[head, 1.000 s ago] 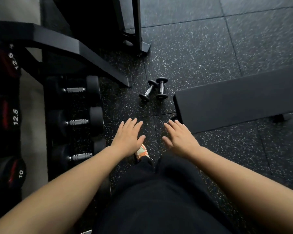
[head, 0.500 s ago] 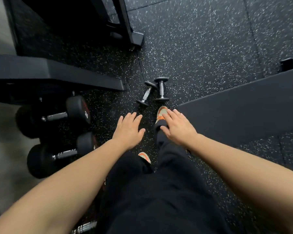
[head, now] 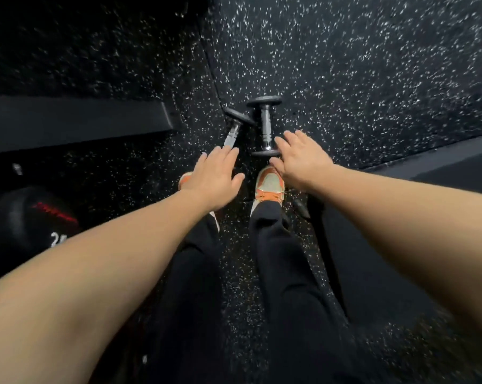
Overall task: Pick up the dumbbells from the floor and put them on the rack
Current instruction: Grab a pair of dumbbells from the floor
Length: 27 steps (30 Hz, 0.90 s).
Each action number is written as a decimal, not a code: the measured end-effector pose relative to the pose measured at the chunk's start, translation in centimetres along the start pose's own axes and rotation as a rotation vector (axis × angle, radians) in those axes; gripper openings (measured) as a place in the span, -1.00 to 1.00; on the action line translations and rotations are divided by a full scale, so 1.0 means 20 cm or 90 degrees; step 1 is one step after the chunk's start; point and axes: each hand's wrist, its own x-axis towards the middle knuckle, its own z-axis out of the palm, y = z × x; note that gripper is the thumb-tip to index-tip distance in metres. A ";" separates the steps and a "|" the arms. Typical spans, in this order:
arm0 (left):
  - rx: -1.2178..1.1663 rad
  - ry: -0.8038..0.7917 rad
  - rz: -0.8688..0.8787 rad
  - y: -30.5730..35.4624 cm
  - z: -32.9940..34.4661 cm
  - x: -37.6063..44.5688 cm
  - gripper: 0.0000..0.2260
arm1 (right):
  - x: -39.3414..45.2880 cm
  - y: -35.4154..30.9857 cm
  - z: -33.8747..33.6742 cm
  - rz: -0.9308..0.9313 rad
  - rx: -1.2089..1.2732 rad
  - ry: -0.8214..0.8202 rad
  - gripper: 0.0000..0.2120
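Two small dumbbells on the speckled floor (head: 345, 65), side by side just ahead of the shoes. Right dumbbell (head: 265, 126) fully in view apart from its near plate, partly covered by fingertips; chrome handle running away from the camera, far plate dark and flat-looking. Left dumbbell (head: 235, 126) angled, far plate touching or nearly touching the right one's handle, cannot tell which; near end hidden behind the left hand (head: 212, 178). Left hand spread open, palm down, fingers extended over the near end of the angled dumbbell, gripping nothing; contact with the handle not clear. Right hand (head: 301, 159) likewise open and flat, fingers splayed beside and over the right dumbbell's near plate, holding nothing; whether touching cannot be told.

Orange-and-grey shoe (head: 269, 189) visible between the hands, toe just short of the right dumbbell; other shoe mostly hidden under the left hand, only an orange sliver showing. Black trousers filling the lower middle, forearms cut off at the bottom corners.

Dark bar of the rack (head: 76, 120) at left, upper parts lost in shadow. Large black dumbbell (head: 26, 225) low at left, red marking blurred, white number partly covered by the left forearm. Dark slab (head: 456, 167) at right edge, cut off, hard to identify.
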 end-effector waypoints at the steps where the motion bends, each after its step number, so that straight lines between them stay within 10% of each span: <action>1: 0.011 -0.006 0.004 -0.04 0.06 0.08 -0.43 | 0.07 0.00 0.05 0.007 0.001 0.001 -0.45; 27: -0.484 -0.023 -0.321 -0.48 0.85 1.23 -0.55 | 1.33 0.12 0.82 0.362 0.638 0.185 -0.60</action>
